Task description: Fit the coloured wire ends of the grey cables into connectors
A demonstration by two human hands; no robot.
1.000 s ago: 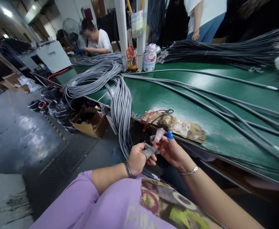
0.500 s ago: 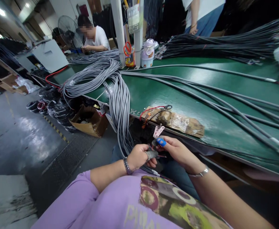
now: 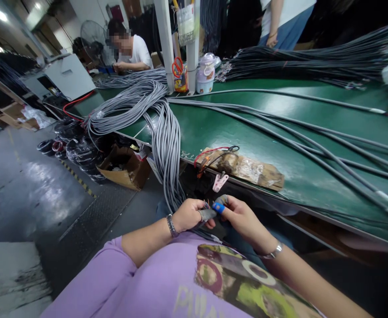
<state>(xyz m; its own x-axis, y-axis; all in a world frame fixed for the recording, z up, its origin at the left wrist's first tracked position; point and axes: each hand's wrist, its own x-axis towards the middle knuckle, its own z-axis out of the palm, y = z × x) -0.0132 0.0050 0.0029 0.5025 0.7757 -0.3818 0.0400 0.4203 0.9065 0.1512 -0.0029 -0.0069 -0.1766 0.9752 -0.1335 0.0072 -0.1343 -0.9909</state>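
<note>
At 6 o'clock from the pink clip (image 3: 219, 181), the left hand (image 3: 189, 215) closes its grip on a cable end (image 3: 208, 206) whose bared wires the right hand (image 3: 242, 218) pinches; the grey bundle (image 3: 167, 145) at 11 o'clock looks mostly unworked.

a long green table (image 3: 280, 132) fills the right side of the room, its top glossy under the ceiling lights (image 3: 0, 15). two white posts (image 3: 162, 44) rise from its far part. the floor (image 3: 31, 190) is dark grey and shiny, with a yellow-and-black striped line (image 3: 77, 179) and a ribbed metal plate (image 3: 94, 216). a white machine cabinet (image 3: 66, 77) stands at the left, with a pedestal fan (image 3: 93, 37) behind it. an open cardboard box (image 3: 123, 168) sits on the floor by the table's edge.
</note>
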